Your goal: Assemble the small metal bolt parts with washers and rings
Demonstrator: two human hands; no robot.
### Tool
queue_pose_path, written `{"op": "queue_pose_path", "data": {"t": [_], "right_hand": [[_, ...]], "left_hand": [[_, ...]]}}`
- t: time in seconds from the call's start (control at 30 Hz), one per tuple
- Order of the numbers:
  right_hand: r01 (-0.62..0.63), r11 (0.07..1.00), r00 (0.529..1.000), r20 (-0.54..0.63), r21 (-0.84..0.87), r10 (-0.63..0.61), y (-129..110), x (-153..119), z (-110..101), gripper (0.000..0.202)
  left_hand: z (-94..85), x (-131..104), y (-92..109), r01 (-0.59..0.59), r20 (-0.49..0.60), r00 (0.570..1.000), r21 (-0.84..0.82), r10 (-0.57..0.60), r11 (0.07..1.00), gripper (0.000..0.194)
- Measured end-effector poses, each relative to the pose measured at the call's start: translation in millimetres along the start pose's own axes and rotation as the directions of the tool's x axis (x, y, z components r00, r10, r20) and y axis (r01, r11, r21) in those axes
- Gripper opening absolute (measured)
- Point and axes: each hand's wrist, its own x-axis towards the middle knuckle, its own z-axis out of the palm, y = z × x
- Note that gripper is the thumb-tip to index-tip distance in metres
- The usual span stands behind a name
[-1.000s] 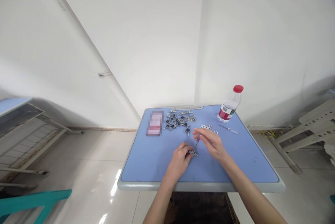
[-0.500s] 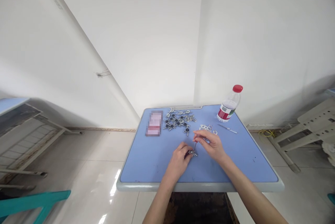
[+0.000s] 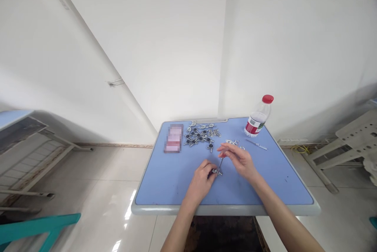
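On the blue desk top (image 3: 165,185), my left hand (image 3: 203,178) pinches a small metal fitting (image 3: 217,172) against the surface. My right hand (image 3: 238,160) is closed around the red handle of a small screwdriver (image 3: 220,162). Its thin shaft slants down and the tip meets the fitting. Farther back lies a cluster of metal fittings with black round parts (image 3: 199,138). A pile of small white rings (image 3: 232,142) sits just beyond my right hand, partly hidden by it.
A water bottle with a red cap (image 3: 259,116) stands at the back right, with a thin pen-like metal tool (image 3: 256,144) in front of it. A blurred pink rectangular object (image 3: 173,139) lies at the left. Loose screws (image 3: 215,132) lie beside the fittings. A wall rises behind the desk.
My right hand has risen slightly and shifted right, its fingers straighter at the top of the screwdriver, which leans a little more. My left hand and the fitting have stayed put.
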Motion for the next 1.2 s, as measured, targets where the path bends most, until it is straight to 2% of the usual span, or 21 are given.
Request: {"op": "queue_pose_path", "data": {"t": [0.1, 0.2, 0.27, 0.33, 0.47, 0.6, 0.73, 0.83, 0.9, 0.97, 1.07, 1.2], "right_hand": [[-0.027, 0.998, 0.988, -0.152, 0.052, 0.035, 1, 1, -2, 0.027], [-0.044, 0.993, 0.931, -0.356, 0.113, 0.082, 2, 5, -7, 0.026], [-0.076, 0.99, 0.905, -0.408, 0.123, 0.12, 2, 8, -11, 0.025], [-0.122, 0.987, 0.9, -0.408, 0.106, 0.155, 3, 9, -14, 0.024], [-0.176, 0.981, 0.907, -0.373, 0.084, 0.195, 5, 10, -15, 0.024], [-0.214, 0.971, 0.892, -0.383, 0.11, 0.24, 8, 10, -16, 0.026], [-0.239, 0.96, 0.867, -0.412, 0.149, 0.28, 11, 10, -20, 0.025], [-0.249, 0.954, 0.861, -0.413, 0.167, 0.297, 13, 10, -21, 0.025], [-0.259, 0.95, 0.861, -0.406, 0.172, 0.308, 14, 11, -21, 0.025], [-0.266, 0.949, 0.861, -0.4, 0.169, 0.313, 15, 11, -21, 0.025], [-0.272, 0.949, 0.861, -0.399, 0.162, 0.315, 17, 10, -21, 0.026], [-0.276, 0.947, 0.856, -0.406, 0.166, 0.32, 18, 10, -22, 0.025]], "left_hand": [[0.2, -1, 0, -0.009, -0.006, 1.0, 0.021, 0.009, 1.0, 0.017], [0.7, -3, -1, -0.002, -0.028, 1.0, 0.106, 0.005, 0.994, 0.012], [1.2, -4, -2, 0.018, -0.056, 0.998, 0.189, -0.008, 0.982, 0.008], [1.8, -5, -2, 0.042, -0.088, 0.996, 0.258, -0.02, 0.965, 0.008], [2.9, -7, 0, 0.083, -0.131, 0.99, 0.287, -0.047, 0.954, 0.024], [2.3, -13, 4, 0.122, -0.088, 0.99, 0.145, -0.11, 0.982, 0.038], [-2.5, -18, 4, 0.119, 0.005, 0.993, -0.022, -0.119, 0.993, 0.033], [-10.7, -15, 5, 0.045, -0.037, 0.998, 0.022, -0.044, 0.999, 0.041], [-17.6, -9, 7, -0.048, 0.007, 0.999, 0.056, 0.047, 0.997, 0.048], [-23.9, -2, 10, -0.134, 0.095, 0.988, 0.094, 0.125, 0.987, 0.051], [-29.4, 7, 13, -0.221, 0.206, 0.96, 0.136, 0.191, 0.966, 0.038], [-29.3, 11, 11, -0.258, 0.248, 0.946, 0.192, 0.208, 0.947, 0.02]]}}
